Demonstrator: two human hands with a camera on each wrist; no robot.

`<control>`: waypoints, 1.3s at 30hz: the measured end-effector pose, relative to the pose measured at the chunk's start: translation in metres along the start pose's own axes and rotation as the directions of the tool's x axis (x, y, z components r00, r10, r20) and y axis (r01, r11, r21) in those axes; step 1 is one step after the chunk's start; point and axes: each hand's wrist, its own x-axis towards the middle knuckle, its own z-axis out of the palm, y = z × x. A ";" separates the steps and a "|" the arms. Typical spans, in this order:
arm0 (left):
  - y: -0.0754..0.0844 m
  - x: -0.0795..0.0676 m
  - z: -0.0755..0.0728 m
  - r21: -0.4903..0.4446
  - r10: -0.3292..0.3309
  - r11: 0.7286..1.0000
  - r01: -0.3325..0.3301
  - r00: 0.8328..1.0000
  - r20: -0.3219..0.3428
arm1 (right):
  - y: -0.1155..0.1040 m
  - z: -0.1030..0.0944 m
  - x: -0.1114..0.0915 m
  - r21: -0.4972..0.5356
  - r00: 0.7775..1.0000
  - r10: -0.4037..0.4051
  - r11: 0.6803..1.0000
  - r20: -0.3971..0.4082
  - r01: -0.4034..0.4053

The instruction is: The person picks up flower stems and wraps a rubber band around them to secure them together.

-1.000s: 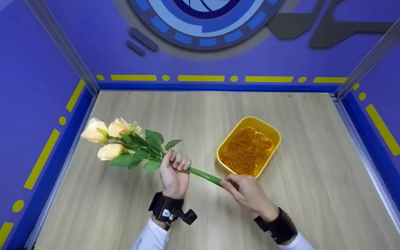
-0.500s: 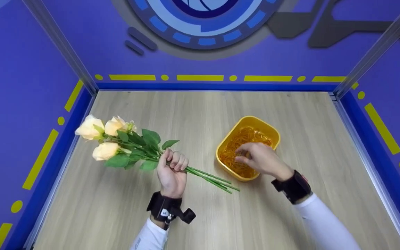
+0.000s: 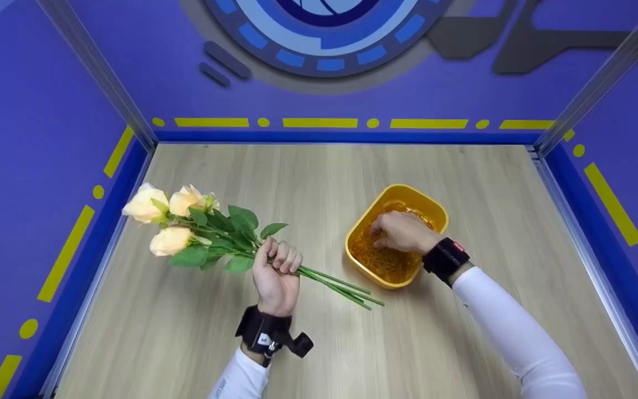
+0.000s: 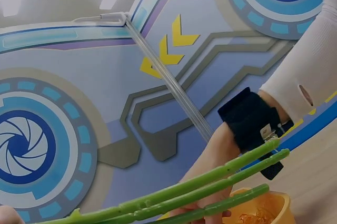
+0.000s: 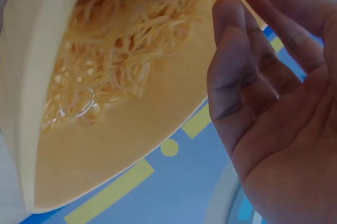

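My left hand (image 3: 277, 280) grips a bunch of cream artificial roses (image 3: 170, 240) by the stems, just below the leaves. The blooms point left, and the bare green stem ends (image 3: 346, 289) stick out to the right of the fist. In the left wrist view those stems (image 4: 205, 186) cross the foreground. A yellow tub (image 3: 428, 208) holds a tangle of amber rubber bands (image 3: 384, 265). My right hand (image 3: 405, 231) reaches into this tub. In the right wrist view its fingers (image 5: 226, 71) are loosely bent beside the bands, with nothing visible between them.
The pale wooden tabletop (image 3: 319, 183) is enclosed by blue printed panels (image 3: 319, 100) at the back and both sides. Black straps with cameras are worn on both wrists, the left strap (image 3: 263, 330) lying near the table's front.
My right hand has let go of the stem ends and moved up and right into the tub. The stem ends have spread slightly apart. My left hand stays nearly still.
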 end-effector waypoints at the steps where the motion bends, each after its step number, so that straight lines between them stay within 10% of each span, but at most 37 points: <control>1: 0.000 0.000 0.000 -0.001 -0.002 1.000 0.002 1.000 0.001 | 0.001 0.001 0.001 -0.019 1.000 -0.003 1.000 0.016 0.003; 9: -0.001 0.001 0.000 -0.012 -0.001 1.000 0.001 1.000 -0.011 | 0.008 0.006 0.007 -0.025 0.999 0.003 1.000 0.035 -0.002; 22: 0.001 0.000 0.001 -0.024 -0.002 1.000 0.001 1.000 -0.015 | 0.013 -0.008 -0.013 0.106 0.987 0.016 0.994 -0.160 0.001; 39: 0.009 0.009 0.010 0.003 0.040 0.999 -0.040 0.999 -0.006 | -0.015 -0.037 -0.064 0.067 0.899 -0.082 0.990 -0.430 0.122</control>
